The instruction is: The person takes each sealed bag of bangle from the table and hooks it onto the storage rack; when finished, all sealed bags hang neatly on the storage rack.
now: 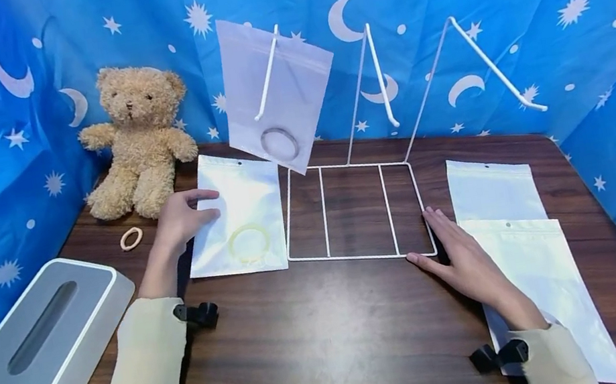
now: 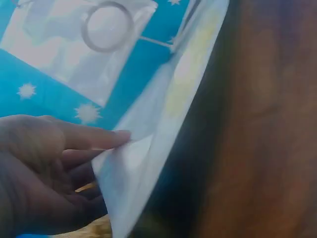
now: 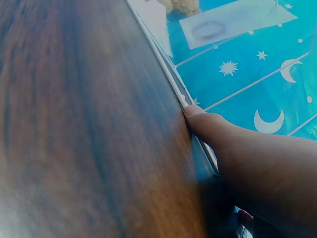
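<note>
My left hand (image 1: 181, 220) holds the left edge of a white zip bag (image 1: 248, 181) that shows a yellow ring, perhaps a bangle. In the left wrist view the bag's edge (image 2: 119, 173) bends upward at the fingers. A white wire rack (image 1: 363, 257) with three upright arms stands to the right. On its left arm hangs another zip bag (image 1: 251, 72) with a grey ring (image 1: 279, 144). My right hand (image 1: 473, 266) rests at the rack's front right corner, thumb (image 3: 208, 124) against the front rail and fingers straight along the side.
Behind my left hand sits a teddy bear (image 1: 142, 135), with a beige ring (image 1: 131, 238) before it. A grey-and-white tissue box (image 1: 94, 336) is at the left. Two white zip bags (image 1: 536, 276) lie overlapping at the right. Starry blue cloth (image 1: 582, 37) encloses the wooden table (image 1: 323, 352).
</note>
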{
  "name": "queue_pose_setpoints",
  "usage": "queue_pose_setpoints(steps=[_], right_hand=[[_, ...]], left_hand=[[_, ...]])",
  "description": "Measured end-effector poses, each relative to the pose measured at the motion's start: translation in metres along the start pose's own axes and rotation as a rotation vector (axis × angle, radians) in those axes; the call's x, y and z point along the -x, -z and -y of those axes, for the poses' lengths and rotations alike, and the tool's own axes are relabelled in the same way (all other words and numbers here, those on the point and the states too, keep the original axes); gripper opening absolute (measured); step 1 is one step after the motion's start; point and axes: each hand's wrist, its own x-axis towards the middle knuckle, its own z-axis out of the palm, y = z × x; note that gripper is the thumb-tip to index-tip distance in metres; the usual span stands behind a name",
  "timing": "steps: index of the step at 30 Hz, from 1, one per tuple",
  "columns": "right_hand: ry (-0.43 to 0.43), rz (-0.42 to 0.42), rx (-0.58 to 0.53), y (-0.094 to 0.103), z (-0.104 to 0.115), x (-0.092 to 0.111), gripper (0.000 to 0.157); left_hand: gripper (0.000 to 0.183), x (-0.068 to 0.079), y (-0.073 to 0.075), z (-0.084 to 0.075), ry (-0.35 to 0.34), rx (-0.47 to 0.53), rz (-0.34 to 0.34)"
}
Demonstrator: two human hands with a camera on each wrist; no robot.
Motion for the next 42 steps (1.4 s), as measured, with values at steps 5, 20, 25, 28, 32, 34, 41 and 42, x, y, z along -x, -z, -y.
queue_pose_setpoints(steps=[5,20,25,28,32,34,41,42], right_hand=[[-0.005,0.005,0.003,0.002,0.0,0.001,0.095],[0.006,-0.009,-0.005,0.003,-0.001,0.0,0.094],[0.011,-0.005,-0.012,0.004,0.0,0.0,0.095],[0.013,0.001,-0.017,0.003,0.0,0.001,0.095],[0.011,-0.005,-0.019,0.003,-0.002,0.002,0.093],[0.016,-0.01,-0.018,0.003,-0.003,0.002,0.092],[0.012,-0.005,-0.015,0.004,-0.003,0.003,0.095],[0.012,-0.006,-0.015,0.004,-0.003,0.003,0.095]], left_hand=[[0.036,0.02,0.022,-0.028,-0.001,-0.242,0.062],[0.036,0.085,0.023,-0.106,-0.667,-0.49,0.226],[0.032,0.089,0.018,-0.112,-0.851,-0.233,0.29],[0.032,0.091,0.012,-0.119,-0.944,-0.039,0.318],[0.03,0.098,-0.002,-0.136,-1.051,0.161,0.28],[0.03,0.101,-0.01,-0.145,-1.088,0.232,0.238],[0.033,0.107,-0.03,-0.156,-1.131,0.363,0.102],[0.033,0.107,-0.031,-0.157,-1.127,0.379,0.091]])
